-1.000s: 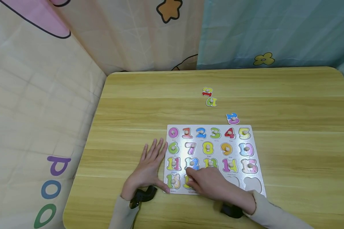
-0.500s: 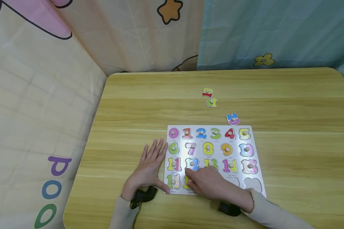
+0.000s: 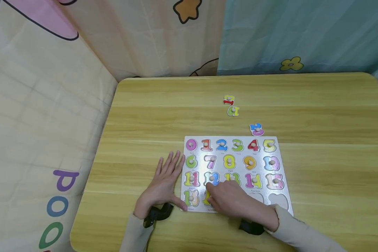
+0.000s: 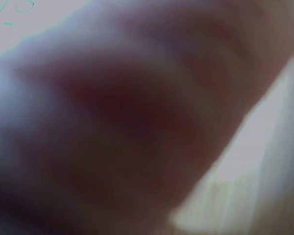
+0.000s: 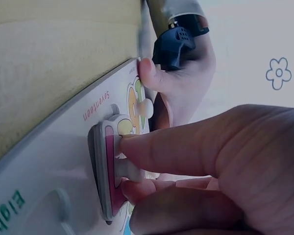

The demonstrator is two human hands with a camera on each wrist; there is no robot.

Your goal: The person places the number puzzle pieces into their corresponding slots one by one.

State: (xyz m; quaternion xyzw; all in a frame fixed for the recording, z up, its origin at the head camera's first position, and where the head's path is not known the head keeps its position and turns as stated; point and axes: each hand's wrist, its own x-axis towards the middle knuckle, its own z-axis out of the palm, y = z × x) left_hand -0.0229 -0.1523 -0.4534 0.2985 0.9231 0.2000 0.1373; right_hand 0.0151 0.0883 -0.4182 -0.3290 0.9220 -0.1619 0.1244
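A white number puzzle board [image 3: 218, 168] lies on the table, with knobbed number pieces in most of its recesses. My right hand [image 3: 231, 199] is over its bottom row, with finger and thumb at the knob of the number 17 puzzle piece [image 5: 110, 169]. In the right wrist view that piece sits tilted at the recess marked "Seventeen", one edge raised. My left hand [image 3: 163, 185] lies with fingers spread along the board's left edge, thumb on the lower left corner. The left wrist view is mostly blurred skin.
Loose 18 [image 3: 229, 100] and 19 [image 3: 233, 111] pieces lie behind the board. A loose 20 piece [image 3: 257, 129] is near its back edge. Bare recesses [image 3: 278, 200] show at the bottom right. Curtains hang behind and left of the table [image 3: 151, 115].
My right hand shifts very slightly at the 17 piece. The left hand stays at the board's edge, and the loose pieces lie as before.
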